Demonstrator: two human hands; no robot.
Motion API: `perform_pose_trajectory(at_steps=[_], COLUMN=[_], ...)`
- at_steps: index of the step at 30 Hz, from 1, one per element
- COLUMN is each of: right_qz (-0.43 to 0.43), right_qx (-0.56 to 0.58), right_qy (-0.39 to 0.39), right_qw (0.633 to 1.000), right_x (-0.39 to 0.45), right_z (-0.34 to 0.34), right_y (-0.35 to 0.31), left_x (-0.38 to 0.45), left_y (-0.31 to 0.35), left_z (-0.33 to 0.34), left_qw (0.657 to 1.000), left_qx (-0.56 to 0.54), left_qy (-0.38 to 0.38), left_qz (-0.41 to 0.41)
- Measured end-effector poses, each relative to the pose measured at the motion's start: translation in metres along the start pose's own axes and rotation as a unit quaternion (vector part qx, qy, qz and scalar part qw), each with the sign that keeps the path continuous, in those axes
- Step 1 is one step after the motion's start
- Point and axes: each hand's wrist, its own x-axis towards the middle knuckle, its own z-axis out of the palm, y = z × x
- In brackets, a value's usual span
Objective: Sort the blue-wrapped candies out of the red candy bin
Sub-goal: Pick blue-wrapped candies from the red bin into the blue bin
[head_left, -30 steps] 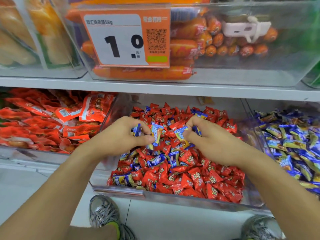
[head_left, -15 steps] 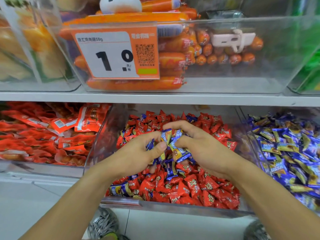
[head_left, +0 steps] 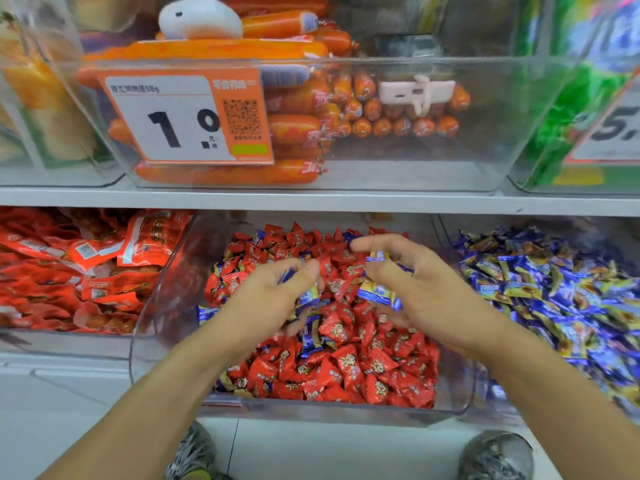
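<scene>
Blue-wrapped candies (head_left: 379, 293) are gripped in the curled left hand (head_left: 268, 299) and right hand (head_left: 420, 289), while several are left scattered in the red candy bin (head_left: 332, 412).

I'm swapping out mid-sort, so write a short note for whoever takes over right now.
Left hand: grip holds blue-wrapped candies above the red candy bin.
Right hand: grip also holds blue-wrapped candies, over the red pile.
Blue candy bin sits just right of the red one.
Done: two handfuls picked, none dropped off yet.
Left: carry both handfuls to the blue bin, then pick out the strays among the red candies, including along the left wall and front edge.
</scene>
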Motion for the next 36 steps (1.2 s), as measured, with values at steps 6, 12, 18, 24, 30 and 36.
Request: perform_pose_trajectory(at_steps=[6, 12, 18, 24, 30, 36], right_qz=[-0.003, -0.017, -0.020, -0.010, -0.072, -0.257], right_qx=[-0.015, -0.154, -0.206, -0.176, -0.323, -0.320], right_qy=[0.119, 0.209, 0.190, 0.179, 0.203, 0.104], right_qw=[0.993, 0.966, 0.960, 0.968, 0.922, 0.906], right_x=[-0.038, -0.060, -0.068, -0.065, -0.057, -0.043], right_z=[-0.078, -0.155, -0.175, -0.178, -0.149, -0.038], right_y=[0.004, 0.033, 0.044, 0.049, 0.040, 0.012], left_x=[0.017, 0.024, 0.056, 0.046, -0.003, -0.022], left_y=[0.044, 0.077, 0.100, 0.076, 0.001, -0.047], left_z=[0.080, 0.138, 0.173, 0.138, 0.047, -0.036], left_qw=[0.986, 0.987, 0.923, 0.889, 0.879, 0.815], left_qx=[-0.138, -0.064, 0.249, 0.359, 0.412, 0.578], left_qy=[-0.057, -0.081, -0.133, -0.053, 0.071, 0.012], left_qz=[0.078, 0.127, 0.261, 0.278, 0.227, -0.039])
